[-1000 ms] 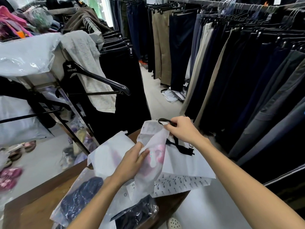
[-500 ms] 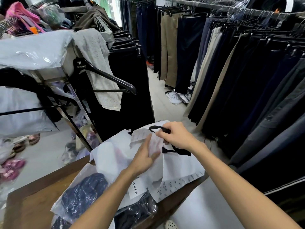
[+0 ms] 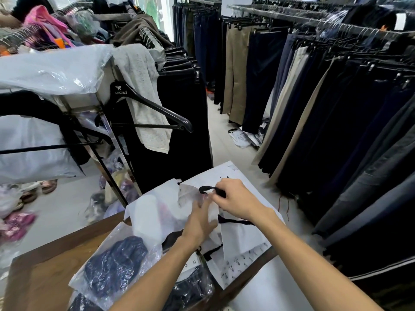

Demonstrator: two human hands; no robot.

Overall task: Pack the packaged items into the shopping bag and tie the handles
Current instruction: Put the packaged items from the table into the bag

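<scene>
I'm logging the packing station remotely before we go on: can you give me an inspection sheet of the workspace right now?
Surface: brown wooden table, partly covered.
Job's things: white shopping bag lying flat; clear packaged dark garment beside it; another dark packet at the near edge.
Clutter: white wrapped packet under the left hand.
Hands: right hand grips the black bag handle; left hand pushes a pale packet at the bag mouth.
Cables: nothing seen.
Surroundings: trouser racks; black hanger; bags on floor.
</scene>
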